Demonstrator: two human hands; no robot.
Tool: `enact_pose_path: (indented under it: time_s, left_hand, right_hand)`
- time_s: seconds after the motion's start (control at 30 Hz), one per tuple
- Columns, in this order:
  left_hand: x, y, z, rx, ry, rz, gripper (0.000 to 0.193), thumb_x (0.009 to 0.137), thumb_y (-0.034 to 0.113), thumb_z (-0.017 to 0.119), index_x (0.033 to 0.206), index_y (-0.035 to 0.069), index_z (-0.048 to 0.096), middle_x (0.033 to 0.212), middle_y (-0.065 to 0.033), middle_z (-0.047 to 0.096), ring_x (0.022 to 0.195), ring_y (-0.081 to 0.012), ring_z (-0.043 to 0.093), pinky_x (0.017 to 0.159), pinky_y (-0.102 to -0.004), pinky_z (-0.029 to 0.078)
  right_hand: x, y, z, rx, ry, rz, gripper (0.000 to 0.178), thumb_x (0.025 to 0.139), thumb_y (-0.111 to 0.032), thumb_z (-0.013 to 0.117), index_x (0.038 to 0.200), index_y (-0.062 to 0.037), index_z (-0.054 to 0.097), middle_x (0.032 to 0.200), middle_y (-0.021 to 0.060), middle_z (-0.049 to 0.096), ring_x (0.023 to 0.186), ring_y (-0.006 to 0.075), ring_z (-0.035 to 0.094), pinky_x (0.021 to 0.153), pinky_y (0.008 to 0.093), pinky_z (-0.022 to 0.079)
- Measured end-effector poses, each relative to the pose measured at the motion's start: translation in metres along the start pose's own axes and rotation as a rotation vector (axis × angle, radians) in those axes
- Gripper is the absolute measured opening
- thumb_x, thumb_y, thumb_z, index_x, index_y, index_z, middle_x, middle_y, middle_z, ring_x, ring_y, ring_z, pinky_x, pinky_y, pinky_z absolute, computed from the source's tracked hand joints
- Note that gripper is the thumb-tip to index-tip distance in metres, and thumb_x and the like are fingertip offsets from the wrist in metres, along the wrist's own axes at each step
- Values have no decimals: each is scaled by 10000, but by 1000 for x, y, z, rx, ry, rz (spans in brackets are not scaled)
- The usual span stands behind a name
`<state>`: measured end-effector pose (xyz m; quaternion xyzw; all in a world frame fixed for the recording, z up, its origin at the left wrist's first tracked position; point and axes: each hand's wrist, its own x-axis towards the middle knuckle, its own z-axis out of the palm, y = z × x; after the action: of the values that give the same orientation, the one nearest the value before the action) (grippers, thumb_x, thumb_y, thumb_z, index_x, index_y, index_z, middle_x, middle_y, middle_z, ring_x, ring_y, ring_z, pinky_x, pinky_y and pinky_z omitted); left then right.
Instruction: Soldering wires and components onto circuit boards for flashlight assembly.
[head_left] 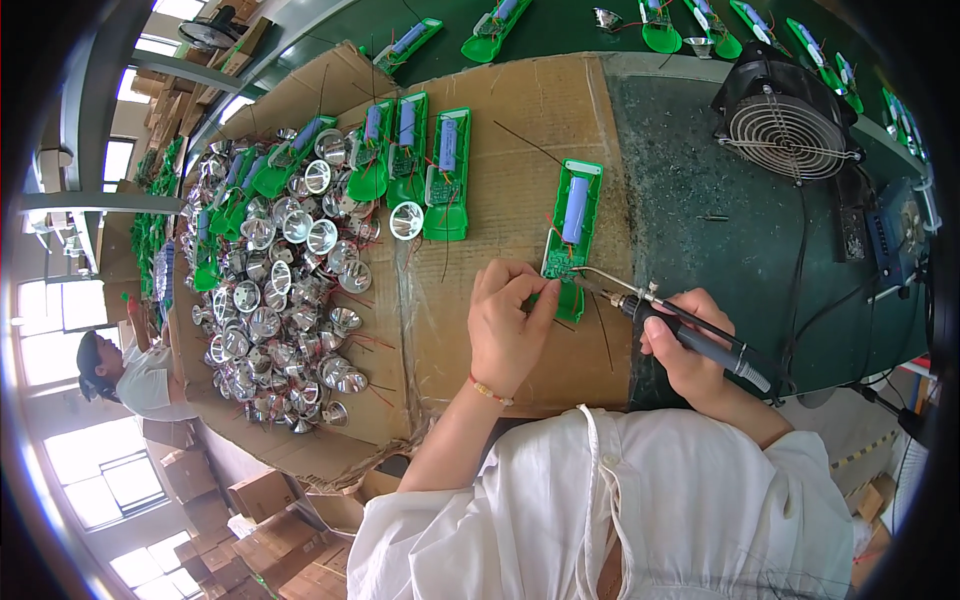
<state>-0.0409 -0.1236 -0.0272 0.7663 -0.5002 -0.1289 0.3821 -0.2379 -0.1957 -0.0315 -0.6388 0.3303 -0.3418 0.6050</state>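
Observation:
A green plastic housing (pixel 569 300) lies on the cardboard in front of me, with a purple battery cell (pixel 575 210) and a small green circuit board (pixel 559 263) in it. My right hand (pixel 695 350) is wrapped round a black soldering iron (pixel 712 347), which has a thin metal feed tube along it. The iron's tip points at the board's lower end. At the board's left edge, my left hand (pixel 508 318) pinches with thumb and fingers; what sits between the fingertips is too small to make out. Thin dark wires stick out around the housing.
Many silver reflector cups (pixel 265 322) with red wires fill a cardboard box at left. Beside them lie several green housings (pixel 446 222) with cells; more line the table's far edge. A black fan (pixel 785 135) and a blue device (pixel 897 235) stand at right. Another person (pixel 140 378) is far left.

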Motion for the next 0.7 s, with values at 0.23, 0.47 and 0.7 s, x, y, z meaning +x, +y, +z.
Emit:
enact_pose_path:
  time_s: [0.23, 0.47, 0.7]
  left_hand:
    - [0, -1, 1, -18, -4, -41, 90, 737, 110, 666, 707, 29, 640, 802, -75, 561, 745, -240, 511, 650, -331, 416]
    - [5, -2, 2, -30, -11, -55, 93, 726, 112, 673, 696, 28, 645, 796, -80, 565, 746, -241, 518, 654, -332, 419]
    - [6, 6, -3, -42, -5, -7, 105, 725, 112, 674, 697, 16, 643, 746, -88, 574, 694, -244, 538, 610, -334, 430]
  right_hand:
    - [-2, -12, -1, -80, -27, -11, 157, 819, -89, 611, 857, 11, 497, 651, 74, 599, 566, 92, 576, 512, 233, 463]
    - [0, -13, -2, 32, 47, 0, 169, 845, -84, 573, 924, 25, 472, 691, 97, 578, 587, 118, 578, 537, 251, 509]
    - [-5, -6, -5, 89, 34, 39, 146, 847, -71, 563, 918, 3, 459, 698, 102, 575, 593, 117, 563, 544, 252, 485]
